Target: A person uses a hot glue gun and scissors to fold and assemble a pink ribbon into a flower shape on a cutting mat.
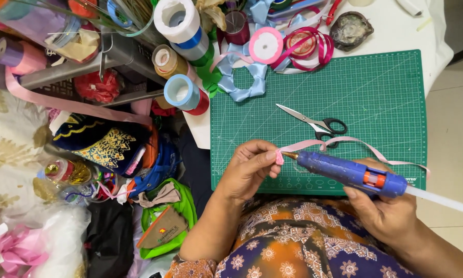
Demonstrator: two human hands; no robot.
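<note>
Pinching pink ribbon (pixel 313 144) — left hand (pixel 249 170); right hand (pixel 383 206) grips glue gun (pixel 344 172) above green mat (pixel 375 92).

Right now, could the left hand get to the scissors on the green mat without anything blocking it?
Probably yes. The scissors lie in the open on the cutting mat, just beyond the left hand, with bare mat between. But its fingers pinch the pink ribbon at the glue gun tip, so it would have to let go first.

Bright, even daylight — soft shadows, sharp focus, slight wide-angle stretch at edges.
</note>
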